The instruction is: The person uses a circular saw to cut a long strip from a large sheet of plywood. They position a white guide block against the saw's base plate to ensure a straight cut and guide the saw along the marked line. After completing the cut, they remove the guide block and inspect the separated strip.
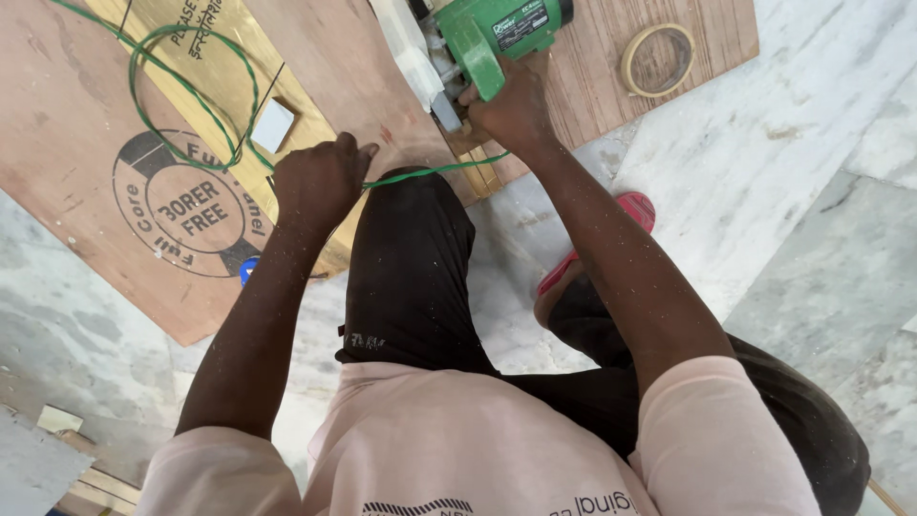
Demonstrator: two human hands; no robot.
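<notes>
Now right hand clamped on green saw, body pointing up-frame, left hand flat on plywood.

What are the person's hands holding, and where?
The right hand grips the green power saw by its handle. The left hand holds nothing; it presses on the plywood sheet.

Tape roll, red sandal, marble floor

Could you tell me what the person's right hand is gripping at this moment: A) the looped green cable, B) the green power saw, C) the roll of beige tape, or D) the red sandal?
B: the right hand is closed on the handle of the green power saw resting on the brown plywood sheet.
</notes>
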